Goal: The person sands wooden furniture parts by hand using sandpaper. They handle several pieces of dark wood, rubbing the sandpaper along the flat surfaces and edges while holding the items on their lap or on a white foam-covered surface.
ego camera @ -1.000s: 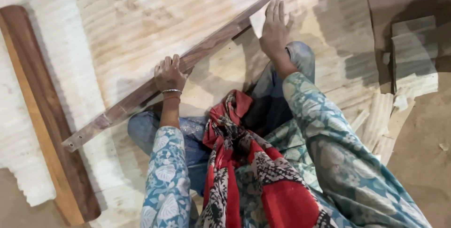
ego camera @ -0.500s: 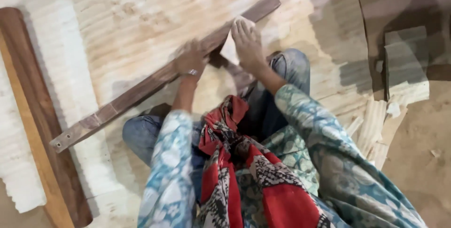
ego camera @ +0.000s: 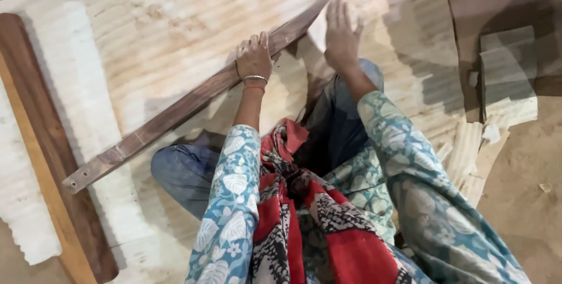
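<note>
Under my view lies one large pale corrugated sheet (ego camera: 146,38) covering the floor, filling most of the frame. At the left edge rests one broad dark brown wooden plank (ego camera: 52,161), untouched. One long narrow dark wooden strip (ego camera: 175,111) runs diagonally from lower left to upper centre. My left hand (ego camera: 253,58) presses on its middle, fingers together and curled over its edge. My right hand (ego camera: 341,35), fingers flat and slightly spread, pushes one small pale sheet of abrasive paper (ego camera: 319,26) against the strip's upper end. I judge the rubbing partly done: the lower stretch looks unworked. Pale offcuts (ego camera: 468,155) lie at right.
</note>
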